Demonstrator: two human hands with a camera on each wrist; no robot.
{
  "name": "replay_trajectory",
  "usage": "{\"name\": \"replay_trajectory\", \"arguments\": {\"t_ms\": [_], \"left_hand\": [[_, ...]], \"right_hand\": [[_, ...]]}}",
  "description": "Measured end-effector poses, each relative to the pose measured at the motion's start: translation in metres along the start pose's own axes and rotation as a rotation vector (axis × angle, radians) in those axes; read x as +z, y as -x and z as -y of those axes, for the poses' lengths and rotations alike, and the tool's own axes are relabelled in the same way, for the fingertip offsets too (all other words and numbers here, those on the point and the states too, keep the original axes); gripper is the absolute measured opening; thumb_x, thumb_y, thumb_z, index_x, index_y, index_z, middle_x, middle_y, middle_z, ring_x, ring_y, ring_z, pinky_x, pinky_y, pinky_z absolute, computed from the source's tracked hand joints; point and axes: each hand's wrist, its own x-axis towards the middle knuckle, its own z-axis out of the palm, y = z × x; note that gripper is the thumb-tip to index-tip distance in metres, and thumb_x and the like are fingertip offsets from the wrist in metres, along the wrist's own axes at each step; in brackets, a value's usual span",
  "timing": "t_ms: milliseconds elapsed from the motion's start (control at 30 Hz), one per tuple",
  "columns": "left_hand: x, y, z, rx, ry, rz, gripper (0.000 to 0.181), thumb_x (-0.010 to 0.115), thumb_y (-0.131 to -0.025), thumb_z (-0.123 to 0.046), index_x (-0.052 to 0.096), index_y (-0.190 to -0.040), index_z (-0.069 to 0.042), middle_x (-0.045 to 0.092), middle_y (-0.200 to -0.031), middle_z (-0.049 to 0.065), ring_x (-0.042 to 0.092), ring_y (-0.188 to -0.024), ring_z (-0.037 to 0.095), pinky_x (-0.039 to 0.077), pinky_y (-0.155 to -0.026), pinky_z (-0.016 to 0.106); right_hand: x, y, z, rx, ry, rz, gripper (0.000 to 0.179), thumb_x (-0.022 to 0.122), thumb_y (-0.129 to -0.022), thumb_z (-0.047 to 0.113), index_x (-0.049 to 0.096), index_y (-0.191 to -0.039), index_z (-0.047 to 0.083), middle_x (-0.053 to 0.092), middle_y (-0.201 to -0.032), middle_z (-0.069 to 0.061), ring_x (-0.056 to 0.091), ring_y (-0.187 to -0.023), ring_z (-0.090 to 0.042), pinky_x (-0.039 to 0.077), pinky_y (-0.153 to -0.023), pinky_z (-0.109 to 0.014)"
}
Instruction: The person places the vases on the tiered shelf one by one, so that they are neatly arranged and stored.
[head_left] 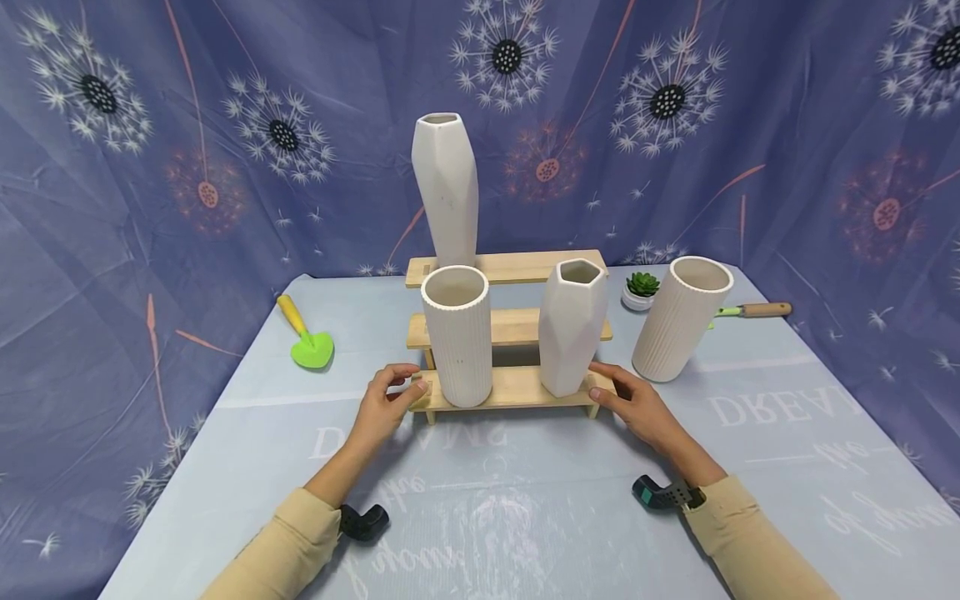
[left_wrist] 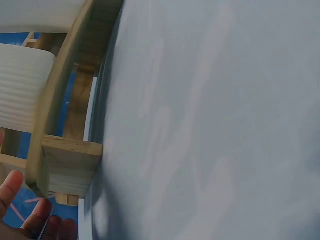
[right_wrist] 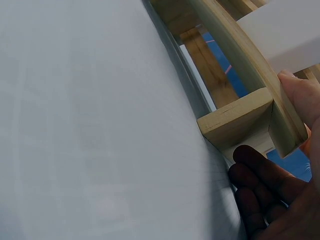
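Observation:
A three-step wooden stand (head_left: 517, 386) is on the table, with a hand at each end of its lowest step. My left hand (head_left: 386, 402) holds the left end, thumb above the board and fingers around its edge. At the other end my right hand (head_left: 637, 407) grips the board, with its thumb (right_wrist: 299, 92) on top and its fingers curled below. On the lowest step stand a ribbed white vase (head_left: 459, 342) at left and a faceted white vase (head_left: 573, 329) at right. A tall faceted vase (head_left: 450, 192) rises from the top step.
Another ribbed white vase (head_left: 681, 321) stands on the table right of the stand. Behind it are a small potted succulent (head_left: 641, 287) and a wooden-handled tool (head_left: 761, 310). A green hand trowel (head_left: 311, 348) with a yellow handle lies at left. A blue dandelion-patterned curtain (head_left: 360, 208) hangs behind.

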Motion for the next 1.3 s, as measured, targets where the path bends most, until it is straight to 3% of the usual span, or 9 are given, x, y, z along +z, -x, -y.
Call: {"name": "replay_trajectory", "arguments": {"t_ms": [233, 467, 700, 900, 1067, 1167, 1300], "left_hand": [[0.005, -0.002, 0.005, -0.011, 0.017, 0.004, 0.034, 0.066, -0.088, -0.020, 0.058, -0.120, -0.007, 0.050, -0.126, 0.013, 0.044, -0.116, 0.026, 0.040, -0.096, 0.036], [0.008, -0.003, 0.008, -0.064, 0.041, 0.037, 0.037, 0.067, -0.087, -0.025, 0.058, -0.121, -0.013, 0.050, -0.127, 0.009, 0.051, -0.110, 0.024, 0.043, -0.085, 0.027], [0.006, 0.008, -0.021, -0.114, 0.059, 0.083, 0.040, 0.063, -0.089, -0.015, 0.054, -0.127, -0.005, 0.054, -0.120, 0.018, 0.050, -0.093, 0.012, 0.043, -0.075, 0.024], [0.011, -0.004, 0.008, -0.112, 0.091, 0.068, 0.043, 0.068, -0.087, -0.020, 0.056, -0.127, -0.012, 0.057, -0.118, 0.016, 0.051, -0.092, 0.012, 0.044, -0.073, 0.024], [0.014, -0.006, 0.013, -0.096, 0.095, 0.065, 0.044, 0.068, -0.086, -0.022, 0.055, -0.127, -0.013, 0.057, -0.122, 0.014, 0.052, -0.092, 0.010, 0.045, -0.074, 0.021], [0.014, -0.006, 0.010, -0.101, 0.133, 0.083, 0.044, 0.068, -0.086, -0.018, 0.055, -0.127, -0.011, 0.057, -0.121, 0.016, 0.054, -0.089, 0.009, 0.046, -0.074, 0.020], [0.014, -0.001, -0.005, -0.101, 0.143, 0.109, 0.043, 0.066, -0.087, -0.013, 0.053, -0.128, -0.006, 0.057, -0.119, 0.019, 0.055, -0.087, 0.007, 0.047, -0.075, 0.019]], "right_hand": [[0.000, 0.000, 0.001, 0.001, -0.007, 0.004, 0.049, 0.061, -0.092, 0.030, 0.048, -0.138, 0.018, 0.051, -0.139, -0.013, 0.052, -0.112, -0.014, 0.045, -0.085, -0.016], [-0.002, 0.000, 0.001, -0.011, 0.004, 0.013, 0.050, 0.061, -0.092, 0.027, 0.047, -0.139, 0.017, 0.051, -0.138, -0.013, 0.051, -0.108, -0.009, 0.045, -0.083, -0.016], [0.000, -0.001, -0.001, -0.001, -0.006, 0.011, 0.049, 0.061, -0.092, 0.030, 0.048, -0.138, 0.019, 0.051, -0.137, -0.013, 0.052, -0.108, -0.012, 0.046, -0.083, -0.017], [0.000, 0.000, 0.000, -0.001, -0.022, 0.004, 0.049, 0.061, -0.092, 0.029, 0.048, -0.138, 0.017, 0.052, -0.136, -0.014, 0.052, -0.105, -0.004, 0.046, -0.083, -0.017], [0.000, -0.001, 0.000, 0.005, -0.022, 0.009, 0.049, 0.061, -0.092, 0.030, 0.048, -0.138, 0.018, 0.050, -0.138, -0.013, 0.051, -0.107, -0.005, 0.045, -0.084, -0.016], [0.000, -0.001, 0.000, 0.009, -0.028, 0.013, 0.049, 0.061, -0.092, 0.030, 0.048, -0.138, 0.018, 0.051, -0.137, -0.014, 0.052, -0.106, -0.007, 0.046, -0.083, -0.017], [0.000, 0.000, 0.000, 0.006, -0.030, 0.011, 0.049, 0.061, -0.092, 0.028, 0.048, -0.138, 0.017, 0.051, -0.136, -0.014, 0.052, -0.104, -0.007, 0.046, -0.082, -0.017]]}}
